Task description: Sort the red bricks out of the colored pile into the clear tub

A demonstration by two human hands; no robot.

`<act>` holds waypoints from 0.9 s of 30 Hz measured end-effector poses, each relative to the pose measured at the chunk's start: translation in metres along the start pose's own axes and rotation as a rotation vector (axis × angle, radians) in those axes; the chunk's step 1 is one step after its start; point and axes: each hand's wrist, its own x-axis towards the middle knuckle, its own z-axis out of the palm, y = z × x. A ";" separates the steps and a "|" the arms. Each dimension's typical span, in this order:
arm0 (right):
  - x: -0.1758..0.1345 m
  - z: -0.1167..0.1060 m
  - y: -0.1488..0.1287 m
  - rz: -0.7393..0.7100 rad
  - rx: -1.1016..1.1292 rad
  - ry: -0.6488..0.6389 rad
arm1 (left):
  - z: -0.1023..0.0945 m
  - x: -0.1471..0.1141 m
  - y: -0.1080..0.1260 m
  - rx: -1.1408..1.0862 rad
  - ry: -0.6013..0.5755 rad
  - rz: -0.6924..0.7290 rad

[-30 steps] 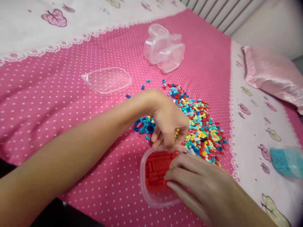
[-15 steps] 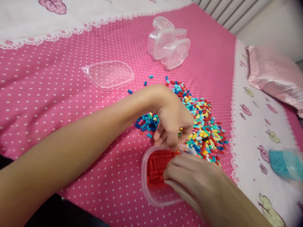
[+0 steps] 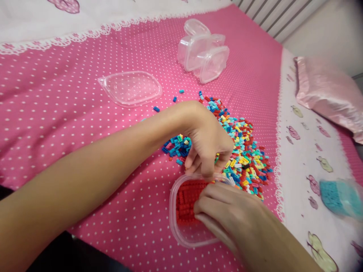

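Steady the tub (image 3: 173, 223) with the left hand (image 3: 210, 145), curled at its twelve o'clock. The right hand (image 3: 228, 215), fingers bunched at three — can't tell if either pinches — should settle red bricks (image 3: 187, 200) gently.

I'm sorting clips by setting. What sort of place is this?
Probably a bedroom, with the work laid out on a bed: there's a satiny pink pillow, dotted pink fabric spread like a bedcover, and a slatted panel resembling a headboard.
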 end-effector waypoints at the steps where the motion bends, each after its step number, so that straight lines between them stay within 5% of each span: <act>1: 0.000 0.000 0.000 0.000 -0.001 0.003 | 0.000 0.000 0.000 0.009 -0.013 0.003; 14: 0.002 -0.003 -0.001 -0.014 -0.056 0.002 | -0.002 0.001 -0.006 0.043 -0.034 0.096; 27: 0.004 0.001 0.001 -0.017 -0.050 -0.026 | -0.002 0.001 -0.007 0.047 0.107 0.121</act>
